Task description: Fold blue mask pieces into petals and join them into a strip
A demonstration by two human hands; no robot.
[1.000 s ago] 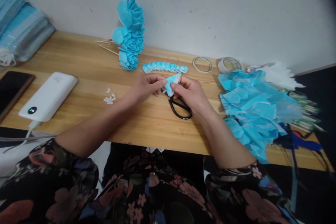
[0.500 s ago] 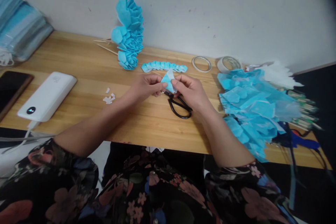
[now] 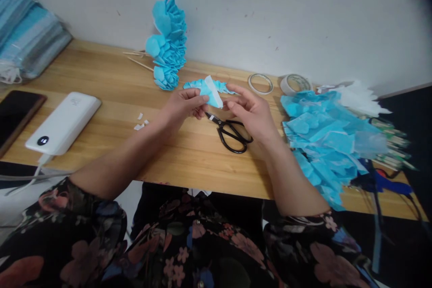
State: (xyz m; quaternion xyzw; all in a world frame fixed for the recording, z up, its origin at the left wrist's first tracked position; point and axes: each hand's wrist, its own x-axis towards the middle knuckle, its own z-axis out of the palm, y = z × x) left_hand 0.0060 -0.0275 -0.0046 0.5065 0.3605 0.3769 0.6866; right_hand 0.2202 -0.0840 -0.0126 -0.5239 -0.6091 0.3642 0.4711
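Between thumb and fingers, my left hand (image 3: 187,103) pinches a light blue petal piece (image 3: 211,93) with a white strip along its upper right edge. My right hand (image 3: 251,108) is just right of the piece, its fingers apart and nothing visible in them. Black-handled scissors (image 3: 232,135) lie on the table below both hands, a white scrap on their blade. Behind the blue piece runs a row of folded blue petals (image 3: 192,84), partly hidden by it.
Blue flowers on sticks (image 3: 167,49) lie at the back. Two tape rolls (image 3: 295,84) stand right of them. Blue petals (image 3: 324,130) are heaped at right, near a blue glue gun (image 3: 391,184). At left are a power bank (image 3: 64,121), a phone (image 3: 18,114) and white scraps (image 3: 139,126).
My right hand has let go of the blue piece and moved right, its fingers spreading. My left hand keeps hold of the piece, now turned with its white strip showing more.
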